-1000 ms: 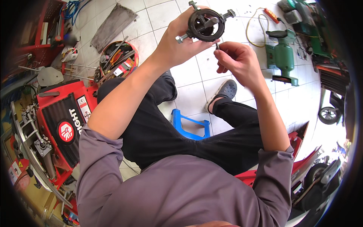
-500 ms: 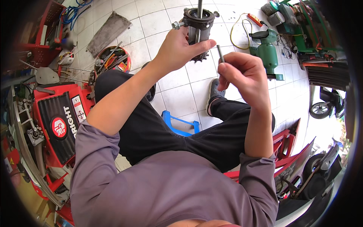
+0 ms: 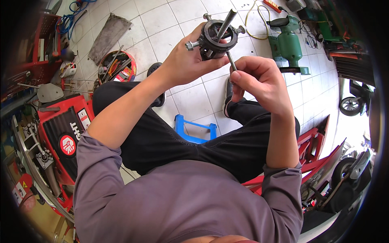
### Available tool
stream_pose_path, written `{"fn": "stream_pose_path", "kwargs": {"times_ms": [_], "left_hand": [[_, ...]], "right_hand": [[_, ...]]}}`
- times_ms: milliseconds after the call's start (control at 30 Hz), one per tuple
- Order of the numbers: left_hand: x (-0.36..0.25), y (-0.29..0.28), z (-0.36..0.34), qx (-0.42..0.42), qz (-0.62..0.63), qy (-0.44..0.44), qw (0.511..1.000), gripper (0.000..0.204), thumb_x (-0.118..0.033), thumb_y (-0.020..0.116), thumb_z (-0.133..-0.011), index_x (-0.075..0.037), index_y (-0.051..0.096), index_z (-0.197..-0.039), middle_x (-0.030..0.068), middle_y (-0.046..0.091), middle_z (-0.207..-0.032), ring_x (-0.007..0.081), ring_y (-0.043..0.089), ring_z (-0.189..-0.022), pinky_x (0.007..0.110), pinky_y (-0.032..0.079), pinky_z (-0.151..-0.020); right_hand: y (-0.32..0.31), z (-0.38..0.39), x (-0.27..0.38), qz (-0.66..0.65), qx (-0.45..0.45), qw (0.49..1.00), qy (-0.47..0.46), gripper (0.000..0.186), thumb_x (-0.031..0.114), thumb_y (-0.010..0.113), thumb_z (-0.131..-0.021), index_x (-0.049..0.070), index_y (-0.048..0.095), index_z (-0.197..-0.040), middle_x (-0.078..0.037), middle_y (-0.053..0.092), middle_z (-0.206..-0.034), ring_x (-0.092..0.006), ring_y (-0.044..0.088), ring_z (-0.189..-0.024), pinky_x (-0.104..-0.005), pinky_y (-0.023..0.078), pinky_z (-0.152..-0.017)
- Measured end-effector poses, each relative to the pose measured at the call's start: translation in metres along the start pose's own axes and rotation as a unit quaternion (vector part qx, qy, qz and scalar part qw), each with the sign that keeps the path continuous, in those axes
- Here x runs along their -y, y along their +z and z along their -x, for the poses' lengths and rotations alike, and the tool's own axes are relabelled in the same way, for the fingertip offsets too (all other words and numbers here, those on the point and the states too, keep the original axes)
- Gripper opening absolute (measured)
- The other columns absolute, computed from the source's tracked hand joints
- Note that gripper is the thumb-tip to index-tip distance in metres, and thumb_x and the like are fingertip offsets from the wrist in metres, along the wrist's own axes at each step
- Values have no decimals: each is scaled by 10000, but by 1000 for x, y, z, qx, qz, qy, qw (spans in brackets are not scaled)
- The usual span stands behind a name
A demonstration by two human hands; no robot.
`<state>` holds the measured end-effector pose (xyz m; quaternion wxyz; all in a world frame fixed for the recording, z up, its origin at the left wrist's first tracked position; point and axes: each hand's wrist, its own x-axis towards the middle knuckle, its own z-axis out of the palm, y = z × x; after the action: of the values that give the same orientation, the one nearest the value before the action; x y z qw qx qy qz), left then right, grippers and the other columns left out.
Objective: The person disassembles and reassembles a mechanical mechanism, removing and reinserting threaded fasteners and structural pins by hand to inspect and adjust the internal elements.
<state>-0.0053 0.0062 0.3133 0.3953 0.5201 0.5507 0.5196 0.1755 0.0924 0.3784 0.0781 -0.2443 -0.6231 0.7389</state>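
My left hand (image 3: 184,56) is wrapped round a dark metal cylindrical fixture (image 3: 218,47), held up in front of me with its open ring end tilted toward me. Several bolts stick out sideways from the ring, and a thicker steel rod (image 3: 227,21) rises through its middle. In my right hand (image 3: 263,79), thumb and fingers pinch a thin metal rod (image 3: 231,60). The thin rod's upper tip is at the fixture's lower right edge, near my left thumb; whether it touches cannot be told. My left fingers are mostly hidden behind the fixture.
A green bench grinder (image 3: 290,46) stands on the tiled floor at right. At left are a bucket of tools (image 3: 133,69), a grey flat plate (image 3: 107,39) and a red-and-black machine (image 3: 56,129). A blue stool frame (image 3: 179,124) shows between my legs.
The fixture has come lower and nearer, its ring end tilting toward me. The thin rod's tip, apart from the fixture before, is now at its edge. The view has shifted slightly.
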Motion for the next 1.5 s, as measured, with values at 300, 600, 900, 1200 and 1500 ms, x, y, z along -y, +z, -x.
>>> {"fn": "stream_pose_path", "kwargs": {"times_ms": [300,600,900,1200,1500], "left_hand": [[67,5,-11,-31,9,-152,988,325,-318,730,-782,-46,628,-927,41,632,-698,102,586,-637,268,490,-619],[224,-3,-26,113,-523,-189,823,557,-360,700,-691,-209,543,-1204,69,655,-1042,310,556,-1062,466,450,-875],[354,48,57,51,-459,-315,830,420,-197,718,-670,-147,603,-1070,94,635,-1053,318,527,-1079,452,432,-890],[382,45,66,-4,-403,-289,868,559,-169,755,-635,-82,558,-1150,133,554,-1175,302,515,-1120,405,432,-943],[415,11,52,33,-314,-278,907,535,-266,700,-662,-39,600,-1135,151,626,-1110,277,568,-1081,359,437,-962]], "right_hand": [[-32,-3,-24,-14,-63,995,-70,193,166,499,-875,-18,549,-851,-53,543,-691,-135,567,-582,-261,476,-549],[-51,-3,-2,58,-178,975,-119,153,85,543,-859,-5,538,-736,0,503,-608,-52,502,-535,-208,440,-481],[-58,-5,-11,150,-217,963,-56,158,71,564,-840,6,530,-700,36,470,-590,-23,435,-495,-185,350,-429],[-56,-25,-17,306,-208,928,-32,144,72,576,-794,-9,534,-683,32,455,-539,-28,384,-463,-211,299,-420],[-62,-29,-13,192,-176,965,15,148,76,577,-797,-16,539,-688,26,476,-538,-27,399,-465,-211,301,-418]]}}
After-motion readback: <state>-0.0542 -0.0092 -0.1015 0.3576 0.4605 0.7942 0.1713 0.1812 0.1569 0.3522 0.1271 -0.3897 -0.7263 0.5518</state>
